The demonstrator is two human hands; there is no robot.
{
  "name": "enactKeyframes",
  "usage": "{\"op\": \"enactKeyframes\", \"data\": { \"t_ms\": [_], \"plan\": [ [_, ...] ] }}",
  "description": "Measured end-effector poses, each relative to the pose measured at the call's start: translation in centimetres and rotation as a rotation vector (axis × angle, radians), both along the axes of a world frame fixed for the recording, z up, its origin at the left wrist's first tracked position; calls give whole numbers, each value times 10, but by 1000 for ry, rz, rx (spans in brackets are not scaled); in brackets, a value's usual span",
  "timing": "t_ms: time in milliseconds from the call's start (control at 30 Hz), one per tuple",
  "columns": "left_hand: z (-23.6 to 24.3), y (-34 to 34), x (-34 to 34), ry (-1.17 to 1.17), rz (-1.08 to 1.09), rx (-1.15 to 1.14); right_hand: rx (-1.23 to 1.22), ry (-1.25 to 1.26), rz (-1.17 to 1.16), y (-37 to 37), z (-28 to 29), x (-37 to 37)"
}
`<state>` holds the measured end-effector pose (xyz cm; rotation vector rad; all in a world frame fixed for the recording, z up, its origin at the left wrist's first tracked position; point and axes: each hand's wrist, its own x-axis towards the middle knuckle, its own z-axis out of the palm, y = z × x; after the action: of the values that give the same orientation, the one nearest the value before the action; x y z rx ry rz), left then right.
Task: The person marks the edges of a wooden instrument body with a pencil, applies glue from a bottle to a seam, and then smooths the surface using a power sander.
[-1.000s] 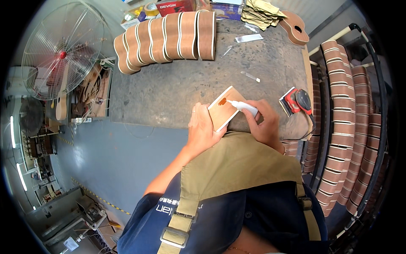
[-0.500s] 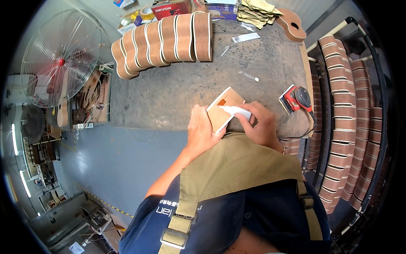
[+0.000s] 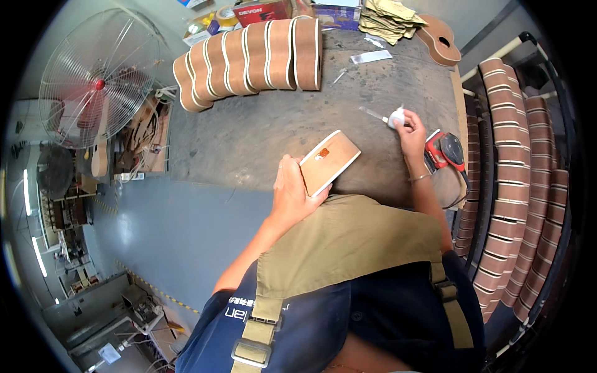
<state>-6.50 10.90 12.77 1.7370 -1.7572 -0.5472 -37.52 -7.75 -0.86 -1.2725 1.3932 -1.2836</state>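
My left hand [image 3: 292, 186] is closed on the near left side of a small ukulele body [image 3: 333, 165], held at the bench's front edge. Its light wood side faces up between white-edged rims. On that side sits a small orange-brown patch [image 3: 324, 151] with a whitish wet blob beside it. Out to the right, over the bench, my right hand [image 3: 411, 130] grips a small white squeeze bottle [image 3: 397, 118]. Just left of the bottle lies a narrow clear strip [image 3: 372, 112]; whether they touch I cannot tell.
Several ukulele bodies [image 3: 249, 59] stand in a row at the back left of the bench [image 3: 249, 137]. A red and black sander [image 3: 445, 149] is by my right forearm. Sandpaper sheets [image 3: 388, 22] and another body [image 3: 439, 40] lie behind. Racks of bodies [image 3: 500, 186] stand right, a fan [image 3: 99, 84] left.
My right hand has moved right and away from the ukulele body, carrying the white bottle. The whitish blob beside the patch is now uncovered. My left hand keeps its hold.
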Motion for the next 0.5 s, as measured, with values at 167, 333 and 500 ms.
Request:
{"op": "enactKeyframes", "data": {
  "t_ms": [167,333,500],
  "plan": [
    [-6,9,10,8,3,2,-3,227,-196,-54,-70,-38],
    [-7,17,14,56,39,8,51,286,-215,-61,-84,-40],
    [-10,16,12,125,26,-12,16,375,-157,-43,-67,-47]
  ]
}}
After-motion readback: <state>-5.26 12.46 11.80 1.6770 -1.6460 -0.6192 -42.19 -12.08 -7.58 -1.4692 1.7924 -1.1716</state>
